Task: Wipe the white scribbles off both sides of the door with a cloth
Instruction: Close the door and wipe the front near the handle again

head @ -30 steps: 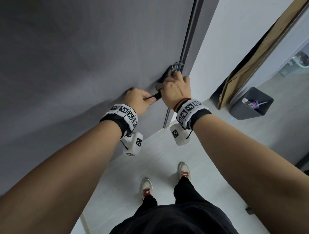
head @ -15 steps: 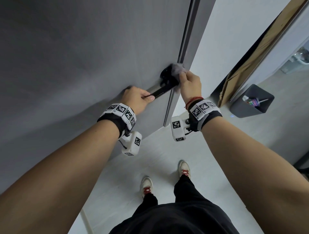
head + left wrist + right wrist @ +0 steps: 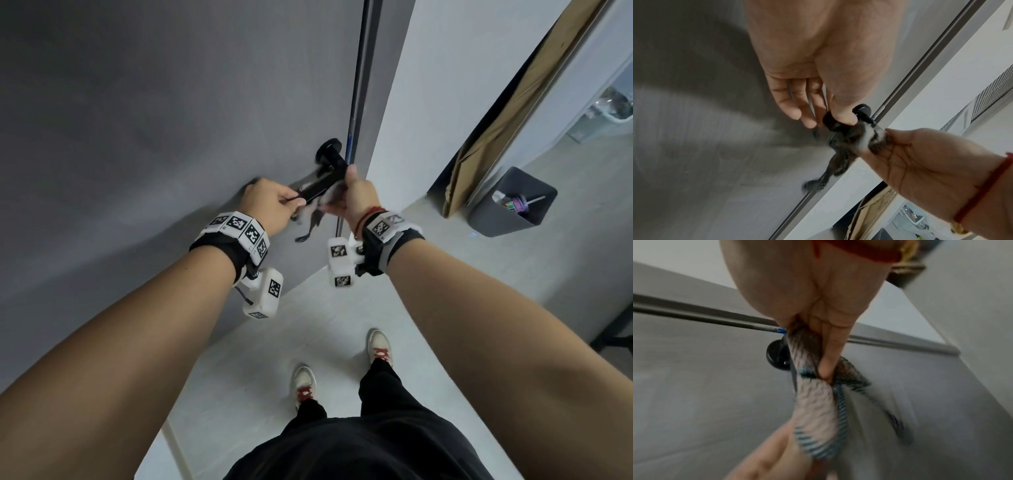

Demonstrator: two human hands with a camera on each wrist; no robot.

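Both hands are at the black handle [image 3: 323,181] on the grey door [image 3: 144,130]: left hand [image 3: 270,202] pinches the handle's tip, right hand [image 3: 358,202] grips a bunched cloth [image 3: 855,141] wrapped over the lever. Off right there's a grey bin [image 3: 512,202] on the floor [image 3: 342,308], near cardboard [image 3: 513,113] leaning against the wall.

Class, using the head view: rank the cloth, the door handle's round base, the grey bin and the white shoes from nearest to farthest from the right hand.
1. Cloth: gripped in the right hand.
2. Handle's round base: just above, on the door.
3. Grey bin: off to the right, on the floor.
4. White shoes: below, at the person's feet.
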